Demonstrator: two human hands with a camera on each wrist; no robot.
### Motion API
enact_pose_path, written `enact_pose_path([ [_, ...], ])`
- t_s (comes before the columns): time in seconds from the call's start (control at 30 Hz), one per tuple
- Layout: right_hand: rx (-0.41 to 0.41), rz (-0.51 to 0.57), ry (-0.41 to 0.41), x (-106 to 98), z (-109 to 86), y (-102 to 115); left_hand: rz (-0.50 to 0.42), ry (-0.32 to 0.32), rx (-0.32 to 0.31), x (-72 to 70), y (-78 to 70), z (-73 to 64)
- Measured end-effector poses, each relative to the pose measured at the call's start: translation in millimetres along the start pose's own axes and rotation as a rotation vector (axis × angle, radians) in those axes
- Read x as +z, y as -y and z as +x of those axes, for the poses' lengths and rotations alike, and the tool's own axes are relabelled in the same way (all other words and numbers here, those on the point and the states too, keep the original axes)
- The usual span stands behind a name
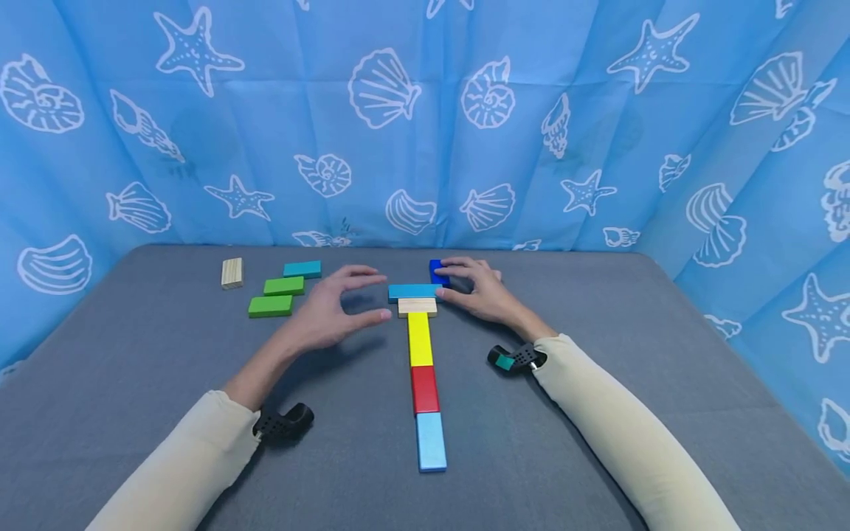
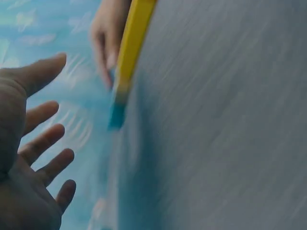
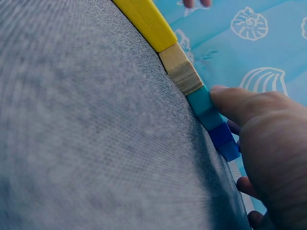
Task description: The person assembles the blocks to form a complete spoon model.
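A dark blue block [image 1: 436,270] lies at the right end of a crosswise teal block [image 1: 415,293]. My right hand [image 1: 483,291] holds the dark blue block, fingers over its far part and thumb at its near end, beside the teal block. In the right wrist view the thumb partly covers the teal block [image 3: 204,106], and the fingers are mostly hidden. Below the teal block run a plain wood block [image 1: 417,307], a yellow block [image 1: 420,339], a red block [image 1: 426,389] and a light blue block [image 1: 432,442] in a line. My left hand [image 1: 332,306] hovers left of the teal block, fingers spread, holding nothing.
Left of my left hand lie two green blocks, one nearer [image 1: 270,306] and one farther [image 1: 284,286], another teal block [image 1: 302,269] and a plain wood block [image 1: 232,273]. A grey cloth [image 1: 531,457] covers the table. Behind it hangs a blue shell-print curtain [image 1: 425,147].
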State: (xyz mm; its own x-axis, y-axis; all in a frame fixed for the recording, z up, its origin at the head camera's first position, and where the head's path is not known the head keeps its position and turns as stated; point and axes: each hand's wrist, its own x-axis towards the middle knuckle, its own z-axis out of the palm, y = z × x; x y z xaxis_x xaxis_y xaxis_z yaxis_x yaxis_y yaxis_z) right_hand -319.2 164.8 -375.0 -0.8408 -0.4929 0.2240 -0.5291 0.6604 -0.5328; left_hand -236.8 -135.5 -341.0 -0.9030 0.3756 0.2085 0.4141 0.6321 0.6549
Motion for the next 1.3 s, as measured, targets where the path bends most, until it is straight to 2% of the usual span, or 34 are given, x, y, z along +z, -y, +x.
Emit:
enact_pose_path([
  [0.13, -0.004, 0.004, 0.0, 0.1, 0.2, 1.0, 0.057, -0.114, -0.056, -35.5, 22.3, -3.2],
  [0.27, 0.0, 0.006, 0.006, 0.0, 0.5, 2.3, 0.143, -0.194, -0.147, -67.7, 52.5, -14.2],
  [0.4, 0.0, 0.008, 0.009, 0.4, 0.8, 2.7, 0.219, -0.257, -0.247, -88.9, 85.3, -27.8],
  [0.5, 0.002, 0.011, 0.01, 0.4, 0.6, 2.7, 0.224, -0.28, -0.303, -98.8, 105.4, -35.9],
  [0.67, 0.011, 0.013, 0.01, 0.2, 0.0, 2.5, 0.2, -0.265, -0.341, -106.0, 126.4, -44.2],
  [0.9, 0.014, 0.012, 0.012, 0.3, 0.2, 0.7, 0.219, -0.202, -0.378, -104.6, 140.7, -47.5],
  [1.3, 0.017, 0.005, 0.015, 0.0, -0.1, 1.4, 0.277, -0.129, -0.388, -102.4, 145.1, -49.8],
])
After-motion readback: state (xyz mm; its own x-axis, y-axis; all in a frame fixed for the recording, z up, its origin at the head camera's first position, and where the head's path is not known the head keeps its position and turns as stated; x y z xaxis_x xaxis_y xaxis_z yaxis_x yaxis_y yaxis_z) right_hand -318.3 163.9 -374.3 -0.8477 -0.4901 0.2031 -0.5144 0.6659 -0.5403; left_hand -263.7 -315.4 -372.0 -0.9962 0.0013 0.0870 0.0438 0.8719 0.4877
